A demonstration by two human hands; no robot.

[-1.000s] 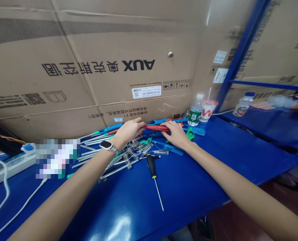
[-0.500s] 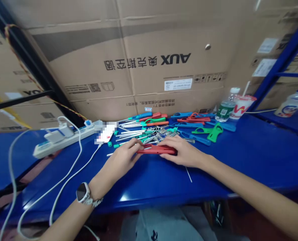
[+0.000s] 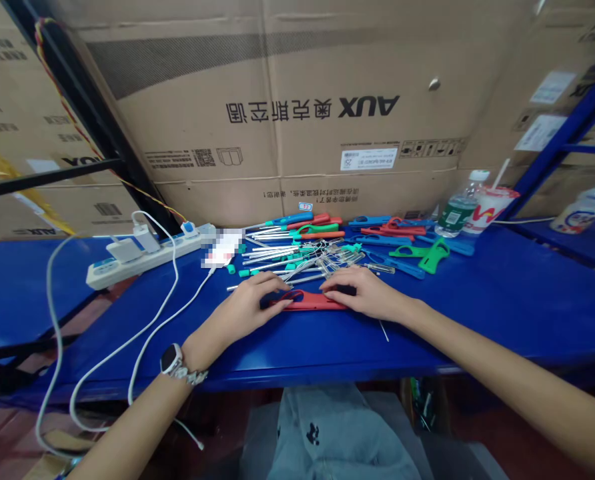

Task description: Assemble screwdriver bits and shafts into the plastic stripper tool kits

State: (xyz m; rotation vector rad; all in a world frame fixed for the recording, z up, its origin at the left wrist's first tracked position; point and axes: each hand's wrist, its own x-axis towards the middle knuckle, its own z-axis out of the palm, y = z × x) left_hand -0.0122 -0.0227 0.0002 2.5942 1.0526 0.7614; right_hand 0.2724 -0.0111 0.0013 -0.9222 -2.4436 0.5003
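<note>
A red long-reach lighter casing, with an oval opening near its left end, lies level just above or on the blue table close to me. My left hand has its thumb along the casing's left end, its other fingers arched over the top. Around the right end, my right hand grips with thumb and fingertips. Right behind both hands is a pile of metal lighter tubes, clear fuel tanks and small green plastic caps. A thin white rod sticks out below my right wrist.
Several blue casings, with red and green ones, lie behind my right hand. A bottle and a cup stand back right. At left are a power strip and white cables. Cardboard closes the back.
The red casing has turned and sits lower, its oval opening now showing at the left. My left fingers have spread slightly; my right hand stays at its end. The camera view has shifted.
</note>
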